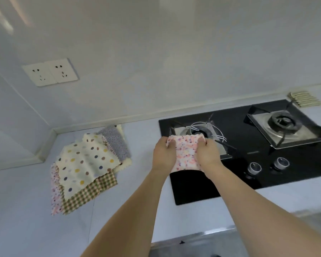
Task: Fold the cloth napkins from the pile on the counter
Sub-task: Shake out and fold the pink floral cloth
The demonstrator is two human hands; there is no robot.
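Note:
A pink speckled napkin (185,153) hangs in the air in front of me, above the left side of the stove. My left hand (163,153) pinches its upper left corner and my right hand (208,153) pinches its upper right corner. The pile of napkins (87,166) lies on the counter to the left: a cream one with coloured dots on top, a green checked one under it, a grey dotted one behind. A folded striped cloth (304,99) lies at the back right, beyond the stove.
A black gas stove (239,164) with two burners and two knobs fills the right of the counter. A double wall socket (50,72) sits on the back wall. The counter (26,210) meets the walls in a corner at the left.

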